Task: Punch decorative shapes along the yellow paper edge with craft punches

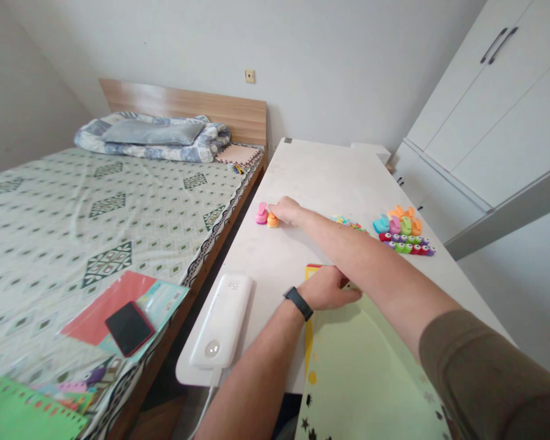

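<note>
My right hand reaches across my left arm to the far left of the table. Its fingers close on a small orange craft punch; the fingertips are partly hidden. Beside that punch, almost touching it, stands a pink craft punch. My left hand, with a dark band on the wrist, grips the far edge of a pale green paper sheet. Its thumb lies on top and the other fingers are mostly hidden. Small shapes are punched along the sheet's edges, and yellow paper shows beneath it.
A white power bank with a cable lies on the table at the near left. Several colourful punches stand in rows at the right, near loose paper bits. A phone lies on the bed.
</note>
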Motion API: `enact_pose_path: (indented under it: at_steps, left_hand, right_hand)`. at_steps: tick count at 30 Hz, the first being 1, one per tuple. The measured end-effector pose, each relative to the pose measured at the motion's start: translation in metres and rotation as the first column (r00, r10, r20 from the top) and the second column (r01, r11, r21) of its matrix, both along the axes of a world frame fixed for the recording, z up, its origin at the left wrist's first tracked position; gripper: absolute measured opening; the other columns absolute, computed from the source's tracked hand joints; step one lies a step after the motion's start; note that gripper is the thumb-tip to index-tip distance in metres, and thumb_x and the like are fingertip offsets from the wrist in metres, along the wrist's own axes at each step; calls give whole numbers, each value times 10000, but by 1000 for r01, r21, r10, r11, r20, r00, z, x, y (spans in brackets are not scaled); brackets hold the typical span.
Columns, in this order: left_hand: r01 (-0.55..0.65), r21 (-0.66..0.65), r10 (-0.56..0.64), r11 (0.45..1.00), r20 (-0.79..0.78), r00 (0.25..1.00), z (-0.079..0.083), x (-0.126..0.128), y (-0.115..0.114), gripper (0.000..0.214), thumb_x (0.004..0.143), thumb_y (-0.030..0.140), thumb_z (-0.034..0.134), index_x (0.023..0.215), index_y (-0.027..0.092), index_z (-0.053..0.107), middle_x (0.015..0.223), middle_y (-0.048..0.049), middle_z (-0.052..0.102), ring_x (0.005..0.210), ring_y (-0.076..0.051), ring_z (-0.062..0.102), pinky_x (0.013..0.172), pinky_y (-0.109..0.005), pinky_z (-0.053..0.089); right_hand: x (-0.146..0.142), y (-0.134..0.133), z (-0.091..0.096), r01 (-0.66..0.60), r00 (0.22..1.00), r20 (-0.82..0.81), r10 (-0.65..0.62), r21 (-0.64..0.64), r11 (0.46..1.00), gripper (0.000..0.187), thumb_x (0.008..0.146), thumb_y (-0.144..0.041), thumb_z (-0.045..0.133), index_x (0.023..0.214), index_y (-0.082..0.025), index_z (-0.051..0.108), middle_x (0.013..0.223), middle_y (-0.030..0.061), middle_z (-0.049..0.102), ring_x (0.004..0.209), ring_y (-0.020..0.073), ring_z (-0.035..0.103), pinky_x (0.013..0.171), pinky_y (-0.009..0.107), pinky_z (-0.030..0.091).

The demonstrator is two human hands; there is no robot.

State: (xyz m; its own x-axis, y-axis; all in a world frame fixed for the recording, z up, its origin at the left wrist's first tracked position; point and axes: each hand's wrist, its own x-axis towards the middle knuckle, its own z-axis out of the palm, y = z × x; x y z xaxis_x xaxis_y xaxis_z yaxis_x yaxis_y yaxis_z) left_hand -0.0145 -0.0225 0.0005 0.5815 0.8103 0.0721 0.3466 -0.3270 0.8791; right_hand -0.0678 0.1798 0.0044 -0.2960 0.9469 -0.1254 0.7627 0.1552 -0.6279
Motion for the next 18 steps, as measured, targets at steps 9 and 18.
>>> enact_pose_path:
  at_steps: [9,18]
  left_hand:
    - [10,-14,-11,1000,-24,1000,2,1,0,254,822,264,648,1040,152,715,852,-33,715,736,-161,576,683,-250,453]
    - [27,10,-27,1000,-9,1000,1,-1,0,193,838,289,635,969,161,695,778,-1,650,674,-131,510,617,-244,380]
  right_hand:
    - [4,2,1,15,1000,22,-15,12,1000,337,870,-488,679,910,-156,720,944,182,748,870,280,712,626,320,458]
    - [7,5,4,34,999,33,-36,55,998,373,927,-513,596,906,-159,712,863,166,734,845,270,700,674,337,468]
